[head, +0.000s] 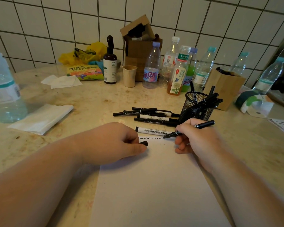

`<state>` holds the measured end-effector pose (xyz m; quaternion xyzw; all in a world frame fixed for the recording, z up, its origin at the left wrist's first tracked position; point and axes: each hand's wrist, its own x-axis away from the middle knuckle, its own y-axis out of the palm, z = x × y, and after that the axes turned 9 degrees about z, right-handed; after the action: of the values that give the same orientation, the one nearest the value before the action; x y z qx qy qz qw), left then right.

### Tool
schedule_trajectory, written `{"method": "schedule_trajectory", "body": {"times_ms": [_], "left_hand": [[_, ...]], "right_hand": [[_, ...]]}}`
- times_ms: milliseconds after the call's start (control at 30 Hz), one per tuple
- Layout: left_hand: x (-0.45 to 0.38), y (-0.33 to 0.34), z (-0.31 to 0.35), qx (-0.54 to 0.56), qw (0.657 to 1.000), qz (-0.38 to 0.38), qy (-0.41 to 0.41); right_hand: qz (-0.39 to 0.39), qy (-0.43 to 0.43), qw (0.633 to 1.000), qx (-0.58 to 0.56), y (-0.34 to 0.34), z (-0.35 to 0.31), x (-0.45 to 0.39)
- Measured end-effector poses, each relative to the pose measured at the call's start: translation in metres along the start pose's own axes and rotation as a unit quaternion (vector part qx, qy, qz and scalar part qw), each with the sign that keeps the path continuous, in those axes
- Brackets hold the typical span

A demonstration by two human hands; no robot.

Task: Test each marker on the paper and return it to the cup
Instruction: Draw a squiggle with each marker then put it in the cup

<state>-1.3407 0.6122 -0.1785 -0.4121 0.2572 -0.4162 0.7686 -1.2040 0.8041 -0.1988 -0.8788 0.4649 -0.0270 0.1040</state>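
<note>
A white sheet of paper (154, 185) lies in front of me with a wavy black line (150, 138) near its top edge. My right hand (195, 140) grips a black marker (203, 124), its tip touching the paper at the right end of that line. My left hand (115, 141) rests on the paper's top left corner and pinches a black marker cap (144, 143). Several black and white markers (151, 117) lie loose just beyond the paper. A black mesh cup (195, 110) to their right holds several markers.
Plastic bottles (179, 69) crowd the back by the tiled wall, with a brown spray bottle (109, 64), a beige cup (129, 76) and cardboard boxes (223, 87). A large water bottle (3, 89) and folded tissues (41, 118) sit at the left.
</note>
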Motion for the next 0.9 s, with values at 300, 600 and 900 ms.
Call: {"method": "schedule_trajectory", "body": {"times_ms": [300, 600, 900], "left_hand": [[0.0, -0.001, -0.001, 0.007, 1.0, -0.001, 0.001], [0.001, -0.001, 0.0, 0.012, 1.0, -0.003, -0.006], [-0.001, 0.001, 0.0, 0.021, 0.999, 0.043, -0.012]], "right_hand": [[0.017, 0.009, 1.0, 0.0, -0.002, 0.0, -0.002], [0.075, 0.022, 0.996, -0.042, -0.009, -0.003, -0.006], [-0.011, 0.045, 0.981, -0.188, -0.01, -0.014, 0.006]]}}
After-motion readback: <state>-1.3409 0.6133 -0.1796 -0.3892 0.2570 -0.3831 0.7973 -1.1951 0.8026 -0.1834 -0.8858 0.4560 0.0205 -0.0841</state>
